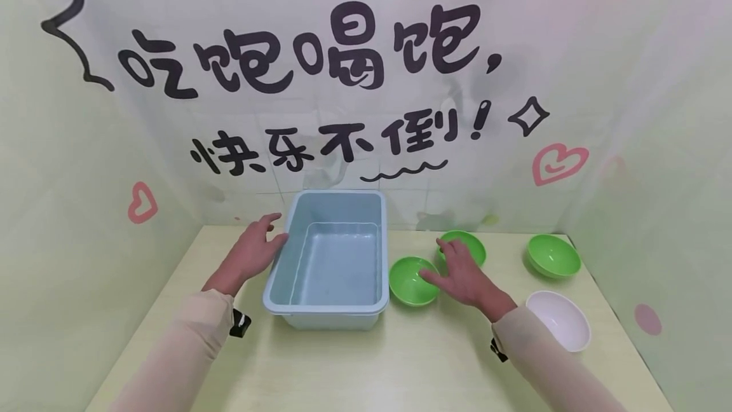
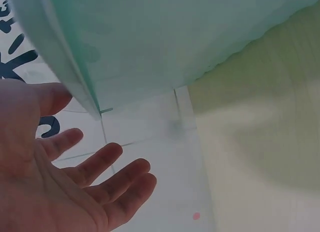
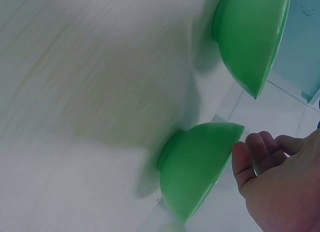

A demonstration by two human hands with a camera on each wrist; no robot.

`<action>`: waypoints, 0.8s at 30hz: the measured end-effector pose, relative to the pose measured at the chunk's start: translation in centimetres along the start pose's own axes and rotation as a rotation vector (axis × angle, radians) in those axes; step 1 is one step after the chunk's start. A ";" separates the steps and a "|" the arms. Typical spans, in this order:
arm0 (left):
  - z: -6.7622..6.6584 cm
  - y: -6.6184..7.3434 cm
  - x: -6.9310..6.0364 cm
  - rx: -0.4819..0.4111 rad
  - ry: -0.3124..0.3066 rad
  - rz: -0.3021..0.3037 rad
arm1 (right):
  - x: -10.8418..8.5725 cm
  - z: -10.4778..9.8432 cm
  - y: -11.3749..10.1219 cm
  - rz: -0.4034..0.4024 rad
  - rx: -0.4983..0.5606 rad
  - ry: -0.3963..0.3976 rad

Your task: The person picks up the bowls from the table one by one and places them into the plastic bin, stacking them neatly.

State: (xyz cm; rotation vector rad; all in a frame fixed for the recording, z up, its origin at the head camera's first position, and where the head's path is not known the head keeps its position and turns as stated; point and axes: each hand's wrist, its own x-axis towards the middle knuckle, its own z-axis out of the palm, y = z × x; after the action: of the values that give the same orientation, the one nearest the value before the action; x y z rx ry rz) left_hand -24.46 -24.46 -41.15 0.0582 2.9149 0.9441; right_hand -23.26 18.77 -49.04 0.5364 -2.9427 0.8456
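A light blue plastic basin [image 1: 326, 309] stands on the table in the head view. My left hand [image 1: 251, 253] is at its left side, fingers spread and loosely bent. In the left wrist view the thumb lies against or very near the basin's rim [image 2: 57, 46]; contact is unclear. My right hand [image 1: 462, 275] hovers over two green bowls, a front one [image 1: 408, 285] beside the basin and a back one [image 1: 471, 250]. Its fingers are loosely bent around nothing. The right wrist view shows the fingertips close to the rim of the back bowl [image 3: 195, 167].
Another green bowl [image 1: 553, 256] stands at the table's back right corner. Nearer, a white bowl [image 1: 563, 323] is partly covered by my right sleeve [image 1: 549, 355]. A printed curtain [image 1: 377, 119] encloses the pale wooden table [image 1: 423, 361] at the back and sides.
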 end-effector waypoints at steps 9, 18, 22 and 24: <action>0.8 -0.4 -0.1 0.016 0.021 0.052 | -0.3 0.7 -0.5 0.003 0.020 -0.014; 1.1 -0.6 -0.2 -0.034 -0.017 -0.010 | -0.7 1.0 -0.7 0.025 -0.025 -0.058; 1.2 -0.7 -0.2 -0.044 -0.032 -0.044 | -0.9 1.4 -0.6 0.032 -0.018 -0.070; 1.3 -0.7 -0.2 -0.054 -0.040 -0.063 | -1.0 1.6 -0.6 0.036 -0.011 -0.077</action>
State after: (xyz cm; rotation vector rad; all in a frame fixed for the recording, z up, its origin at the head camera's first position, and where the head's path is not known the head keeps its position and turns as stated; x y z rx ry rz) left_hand -24.21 -24.33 -42.59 -0.0172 2.8351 0.9990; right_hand -22.07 17.78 -50.22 0.5284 -3.0339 0.8294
